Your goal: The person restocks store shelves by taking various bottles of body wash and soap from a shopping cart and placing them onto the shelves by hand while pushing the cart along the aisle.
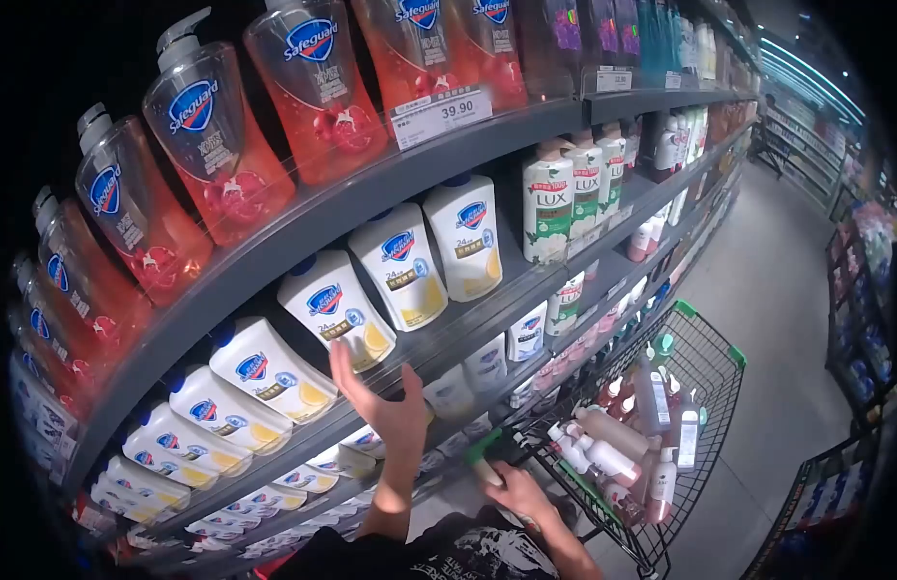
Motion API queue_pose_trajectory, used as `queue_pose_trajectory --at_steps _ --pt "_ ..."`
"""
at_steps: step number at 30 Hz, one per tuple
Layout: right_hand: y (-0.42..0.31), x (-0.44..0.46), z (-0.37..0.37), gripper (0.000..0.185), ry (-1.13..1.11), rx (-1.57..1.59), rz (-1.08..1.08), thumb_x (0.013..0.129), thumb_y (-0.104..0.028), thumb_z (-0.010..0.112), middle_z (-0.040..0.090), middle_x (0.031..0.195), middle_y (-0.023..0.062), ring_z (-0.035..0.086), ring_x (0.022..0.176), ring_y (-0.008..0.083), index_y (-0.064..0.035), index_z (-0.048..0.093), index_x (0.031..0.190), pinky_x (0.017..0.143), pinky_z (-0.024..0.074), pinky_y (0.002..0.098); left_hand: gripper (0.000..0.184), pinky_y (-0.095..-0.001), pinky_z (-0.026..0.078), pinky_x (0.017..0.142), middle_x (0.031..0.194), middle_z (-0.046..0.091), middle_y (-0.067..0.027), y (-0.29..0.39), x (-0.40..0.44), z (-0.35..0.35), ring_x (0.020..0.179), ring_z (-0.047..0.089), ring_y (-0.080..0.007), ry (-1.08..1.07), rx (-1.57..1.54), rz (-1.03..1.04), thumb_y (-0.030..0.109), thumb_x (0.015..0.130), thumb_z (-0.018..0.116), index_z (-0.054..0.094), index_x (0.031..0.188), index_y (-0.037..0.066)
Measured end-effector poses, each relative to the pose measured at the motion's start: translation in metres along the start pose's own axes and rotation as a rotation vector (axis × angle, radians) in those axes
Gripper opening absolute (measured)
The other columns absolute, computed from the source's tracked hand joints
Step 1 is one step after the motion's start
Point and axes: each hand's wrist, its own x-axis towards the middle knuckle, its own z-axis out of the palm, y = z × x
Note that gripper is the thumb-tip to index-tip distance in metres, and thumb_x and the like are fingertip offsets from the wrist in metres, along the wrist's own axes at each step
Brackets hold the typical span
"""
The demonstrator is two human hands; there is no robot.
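Note:
My left hand is raised in front of the middle shelf, fingers apart and holding nothing. Its fingertips are at the lower part of a white Safeguard body wash bottle with a lemon picture; whether they touch it I cannot tell. More of these white bottles stand in a row to either side. Lower down, my right hand is closed around the green-ended handle of a shopping cart. Inside the cart lie several pump bottles and other bottles, many tipped over.
Red Safeguard pump bottles line the shelf above, behind a clear lip with a price tag. Green-and-white LUX bottles stand farther right. The aisle floor runs beyond the cart, with another display at right.

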Motion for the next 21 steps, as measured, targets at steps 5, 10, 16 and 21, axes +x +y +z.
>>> queue_pose_trajectory --at_steps 5,10,16,21 --pt "-0.012 -0.007 -0.007 0.049 -0.094 0.007 0.104 0.086 -0.033 0.067 0.069 0.105 0.0219 0.067 0.097 0.0392 -0.0061 0.058 0.127 0.085 0.052 0.0449 0.046 -0.0394 0.05 0.086 0.117 0.06 -0.0137 0.02 -0.094 0.046 0.1 0.062 -0.032 -1.027 -0.494 -0.02 0.009 0.08 0.07 0.057 0.123 0.006" --pt "0.021 -0.024 -0.001 0.046 0.016 0.099 -0.058 0.089 -0.031 0.067 0.067 0.115 0.0201 0.066 0.104 0.0317 -0.002 0.06 0.124 0.09 0.0515 0.0404 0.051 -0.0441 0.046 0.092 0.117 0.059 -0.0177 -0.002 -0.185 0.094 0.108 0.056 -0.0377 -1.59 -0.561 0.285 0.013 0.08 0.071 0.054 0.127 0.004" --pt "0.053 -0.04 -0.013 0.045 0.095 0.268 0.031 0.088 -0.022 0.069 0.064 0.123 0.018 0.06 0.116 0.0307 -0.001 0.06 0.126 0.101 0.0456 0.0418 0.053 -0.0462 0.047 0.089 0.111 0.064 -0.0191 -0.009 -0.254 0.124 0.104 0.061 -0.0367 -1.808 -0.519 0.348 0.023 0.082 0.071 0.054 0.13 0.006" --pt "0.09 -0.033 -0.003 0.045 0.114 -0.038 0.007 0.085 -0.021 0.068 0.065 0.119 0.0218 0.061 0.114 0.0343 -0.0019 0.061 0.125 0.099 0.0475 0.0424 0.045 -0.0472 0.047 0.086 0.104 0.067 -0.02 0.004 -0.239 0.131 0.098 0.062 -0.0394 -1.794 -0.37 0.301 0.022 0.081 0.07 0.059 0.122 0.005"
